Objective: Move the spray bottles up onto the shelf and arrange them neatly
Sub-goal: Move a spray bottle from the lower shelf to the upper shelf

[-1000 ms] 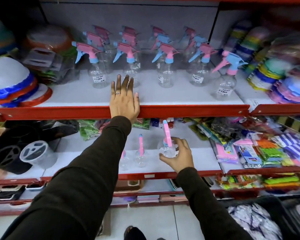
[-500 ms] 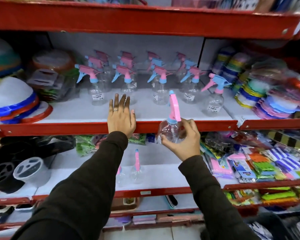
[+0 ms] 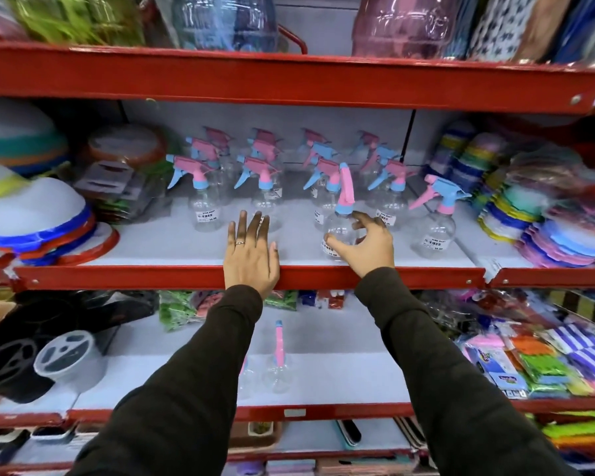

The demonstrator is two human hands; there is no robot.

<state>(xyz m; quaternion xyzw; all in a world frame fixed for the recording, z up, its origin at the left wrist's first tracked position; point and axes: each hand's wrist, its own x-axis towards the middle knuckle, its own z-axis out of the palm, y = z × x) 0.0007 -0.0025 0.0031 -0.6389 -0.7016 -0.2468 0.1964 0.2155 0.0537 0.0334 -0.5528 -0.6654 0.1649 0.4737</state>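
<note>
My right hand [image 3: 366,243] grips a clear spray bottle [image 3: 341,214] with a pink and blue trigger head, holding it upright at the front of the middle shelf [image 3: 186,276], in front of the rows. Several matching bottles [image 3: 265,187] stand in rows further back on that shelf. One with a blue head [image 3: 435,218] stands apart at the right. My left hand [image 3: 251,252] lies flat on the shelf's red front edge, fingers spread, holding nothing. Two more bottles [image 3: 278,359] stand on the lower shelf [image 3: 323,412], one partly hidden by my left sleeve.
Stacked plastic lids and bowls [image 3: 38,221] fill the shelf's left end, coloured plates [image 3: 557,228] the right end. The upper shelf's red beam [image 3: 289,77] hangs overhead. Black and grey containers [image 3: 49,359] and packets of sponges [image 3: 536,365] flank the lower shelf.
My right hand has lifted the bottle from the lower shelf up onto the front of the middle shelf. My left hand has stayed on the shelf edge. The view has tilted upward.
</note>
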